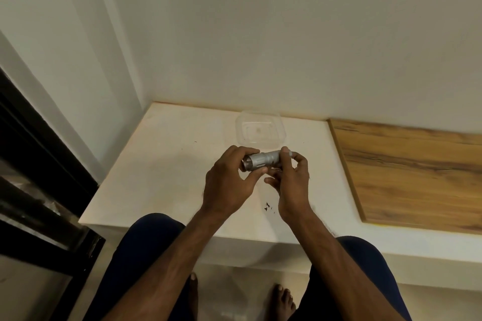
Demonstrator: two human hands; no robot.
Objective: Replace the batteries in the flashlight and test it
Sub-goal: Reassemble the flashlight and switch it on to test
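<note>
One white slab [161, 164] fills mid-frame. We note a clear tub [238, 125] at its back, likely set there for parts. The flashlight [263, 160] is held level at frame centre. The left hand [229, 182] curls round its lens end and the right hand [292, 185] pinches the tail, a hold we judge suited to twisting the cap. Whether it is loose, we cannot tell.

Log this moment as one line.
left hand: grips flashlight head | right hand: pinches its tail | tub: on counter, behind
</note>
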